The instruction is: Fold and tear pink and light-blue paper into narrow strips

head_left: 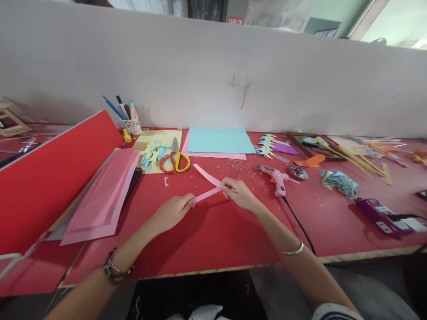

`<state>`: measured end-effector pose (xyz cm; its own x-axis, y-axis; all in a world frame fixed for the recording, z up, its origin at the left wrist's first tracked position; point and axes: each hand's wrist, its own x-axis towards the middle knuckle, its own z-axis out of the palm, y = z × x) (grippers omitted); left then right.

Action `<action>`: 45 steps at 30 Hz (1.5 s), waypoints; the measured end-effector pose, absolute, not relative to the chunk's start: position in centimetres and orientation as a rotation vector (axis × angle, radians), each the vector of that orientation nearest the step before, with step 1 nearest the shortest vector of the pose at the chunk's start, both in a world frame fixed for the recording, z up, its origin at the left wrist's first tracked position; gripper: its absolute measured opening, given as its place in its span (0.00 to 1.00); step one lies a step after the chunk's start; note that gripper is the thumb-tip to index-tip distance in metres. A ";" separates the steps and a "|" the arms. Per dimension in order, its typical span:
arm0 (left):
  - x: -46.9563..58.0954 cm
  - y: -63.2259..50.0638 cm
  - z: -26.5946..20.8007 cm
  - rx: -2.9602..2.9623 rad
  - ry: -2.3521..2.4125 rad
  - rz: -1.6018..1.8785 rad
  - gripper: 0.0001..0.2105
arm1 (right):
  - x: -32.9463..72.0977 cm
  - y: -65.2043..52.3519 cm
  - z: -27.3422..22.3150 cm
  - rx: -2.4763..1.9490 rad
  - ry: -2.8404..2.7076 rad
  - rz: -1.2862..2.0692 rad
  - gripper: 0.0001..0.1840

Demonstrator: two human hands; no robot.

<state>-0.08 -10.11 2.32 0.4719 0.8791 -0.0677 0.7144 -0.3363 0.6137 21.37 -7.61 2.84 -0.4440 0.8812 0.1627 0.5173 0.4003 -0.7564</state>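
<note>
A narrow pink paper strip (207, 194) stretches between my two hands over the red table, bent back on itself in a V. My left hand (176, 209) pinches its lower end between thumb and fingers. At the bend, my right hand (238, 192) closes thumb and fingertips on the paper, and the other leg of the strip points up and left, free. Scissors (175, 161) with red and yellow handles rest beyond the left hand, on a pale yellow sheet beside cut blue and yellow paper pieces (151, 154). A pink glue gun (276, 178) lies right of my right hand.
Pink sheets (96, 200) lean by a red board (63, 178) on the left. Behind stand a pen cup (132, 124) and light blue paper (220, 140). A cord (300, 226) runs off the front edge; a purple power strip (383, 215) sits at right.
</note>
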 end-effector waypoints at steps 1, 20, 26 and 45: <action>-0.4 -10.0 2.4 2.175 1.360 0.331 0.14 | 21.5 -7.5 2.8 -1.202 -2.101 0.852 0.10; -4.6 -8.0 1.4 2.348 2.096 0.268 0.22 | 21.2 -6.0 0.3 -1.541 -2.310 0.371 0.10; -3.6 -8.4 0.4 2.589 1.902 0.322 0.23 | 21.0 -6.1 -0.2 -1.528 -2.308 0.306 0.11; 4.6 -3.3 1.3 3.222 1.187 0.313 0.08 | 22.1 -6.4 0.6 -1.228 -2.444 0.101 0.13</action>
<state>4.58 -3.34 1.31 0.7522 0.6011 0.2698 0.6560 -0.7217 -0.2210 22.12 -6.39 0.59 -0.5329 0.7834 0.3198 0.7543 0.6111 -0.2401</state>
